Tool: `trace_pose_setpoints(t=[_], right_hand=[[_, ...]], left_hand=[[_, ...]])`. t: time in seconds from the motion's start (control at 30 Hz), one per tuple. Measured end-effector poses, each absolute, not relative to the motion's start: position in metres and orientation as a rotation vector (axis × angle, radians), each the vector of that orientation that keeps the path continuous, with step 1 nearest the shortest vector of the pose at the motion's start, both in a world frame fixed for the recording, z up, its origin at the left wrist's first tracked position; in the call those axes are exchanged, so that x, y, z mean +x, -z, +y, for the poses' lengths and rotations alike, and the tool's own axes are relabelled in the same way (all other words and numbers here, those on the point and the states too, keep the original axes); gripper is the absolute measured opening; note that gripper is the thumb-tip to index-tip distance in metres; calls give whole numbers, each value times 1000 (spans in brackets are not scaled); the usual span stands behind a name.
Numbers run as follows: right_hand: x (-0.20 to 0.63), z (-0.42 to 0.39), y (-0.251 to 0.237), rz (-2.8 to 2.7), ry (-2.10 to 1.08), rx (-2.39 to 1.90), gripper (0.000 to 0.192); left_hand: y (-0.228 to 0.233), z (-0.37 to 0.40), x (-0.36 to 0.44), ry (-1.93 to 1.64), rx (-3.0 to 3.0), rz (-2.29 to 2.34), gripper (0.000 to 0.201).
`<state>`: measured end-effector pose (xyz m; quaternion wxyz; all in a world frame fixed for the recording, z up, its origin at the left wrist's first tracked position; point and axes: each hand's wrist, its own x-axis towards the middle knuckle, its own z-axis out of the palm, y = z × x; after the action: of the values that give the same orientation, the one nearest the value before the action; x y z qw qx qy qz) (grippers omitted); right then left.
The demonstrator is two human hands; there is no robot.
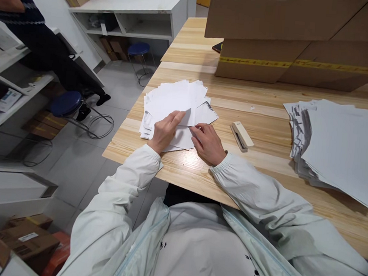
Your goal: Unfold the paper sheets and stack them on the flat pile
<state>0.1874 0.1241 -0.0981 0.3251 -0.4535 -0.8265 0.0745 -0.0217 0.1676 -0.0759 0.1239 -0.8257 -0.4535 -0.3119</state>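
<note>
A fanned pile of small folded white papers (174,101) lies near the left edge of the wooden table (200,177). My left hand (165,130) rests on the top sheet and pinches its edge between thumb and fingers. My right hand (207,142) presses flat on the same sheet's lower right part, fingers pointing left. A beige stapler (241,135) lies on the table just right of my right hand, untouched.
A thick stack of larger white sheets (339,146) sits at the right. Big cardboard boxes (294,36) stand at the table's far side. Left of the table are blue stools (67,103), white shelves (139,19), and another person (35,37) seated.
</note>
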Motion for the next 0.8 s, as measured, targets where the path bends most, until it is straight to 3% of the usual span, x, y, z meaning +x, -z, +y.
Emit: trace_pose_setpoints(t=[0.2,0.6,0.8], right_hand=[[187,124,98,-2158,-220,-1193,38],[187,124,99,-2154,-241,-1224,45],[188,125,99,-2161,-230,-1210,46]], left_hand=[[76,162,-19,771,-2495,-1467,44],[75,166,-17,742,-2551,-1410,23],[77,170,-19,737,-2535,-1422,26]])
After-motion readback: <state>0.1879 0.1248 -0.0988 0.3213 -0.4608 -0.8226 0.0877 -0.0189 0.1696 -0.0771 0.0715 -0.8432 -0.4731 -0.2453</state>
